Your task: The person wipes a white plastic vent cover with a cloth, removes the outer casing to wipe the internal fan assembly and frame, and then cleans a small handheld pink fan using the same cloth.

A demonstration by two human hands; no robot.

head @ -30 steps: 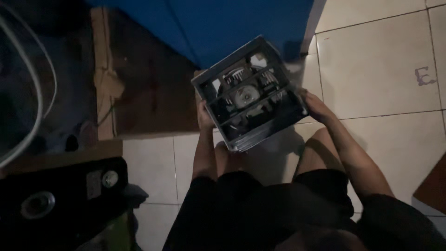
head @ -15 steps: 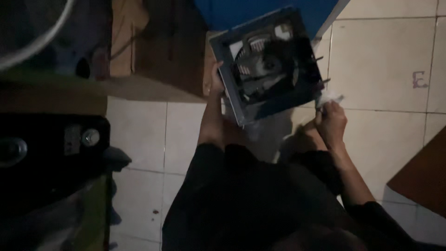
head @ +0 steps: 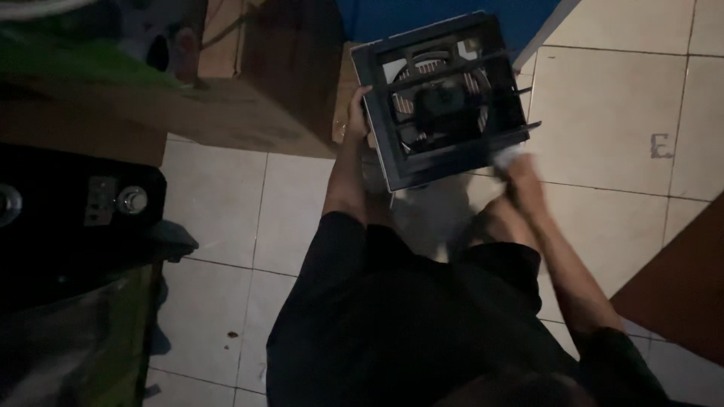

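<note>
Head view, looking down in dim light: a person in dark clothes sits over a pale tiled floor (head: 603, 113), knees drawn up beneath a square exhaust fan (head: 445, 98). Nearest the camera, a black appliance with round metal knobs (head: 83, 203) fills the lower left. Further out, the left hand (head: 354, 120) grips the fan's grey frame at its left edge, fingers closed around the rim, keeping the unit tilted above the floor between the knees. The right hand (head: 520, 169) is blurred just below the frame's lower right corner; it seems to pinch something pale against that corner, though the picture does not show whether it is clenched. Inside the frame, dark crossbars span the round grille and motor hub. Beyond lie cardboard boxes (head: 249, 98) and a blue surface (head: 392, 19). By the look of it, the work in hand is on the fan's corner, and the next move calls for a steady left grip.
</note>
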